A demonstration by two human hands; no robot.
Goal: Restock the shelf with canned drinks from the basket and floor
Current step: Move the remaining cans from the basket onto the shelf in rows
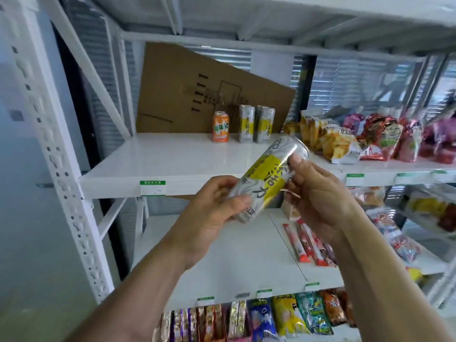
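A tall silver can with a yellow label (267,176) lies tilted in front of the white shelf (158,166), its top pointing up and to the right. My left hand (214,206) grips its lower end. My right hand (318,193) holds its upper part, thumb and fingers round the can near the rim. At the back of the shelf an orange can (220,127) stands upright, with two silver-and-yellow cans (246,127) (265,128) right of it. The basket and floor are out of view.
A brown cardboard sheet (192,87) leans against the back behind the cans. Snack bags (340,141) crowd the shelf to the right. The lower shelf (234,255) carries long red-and-white packets (306,243); more snack packs (271,317) hang below. A white upright post (56,156) stands at left.
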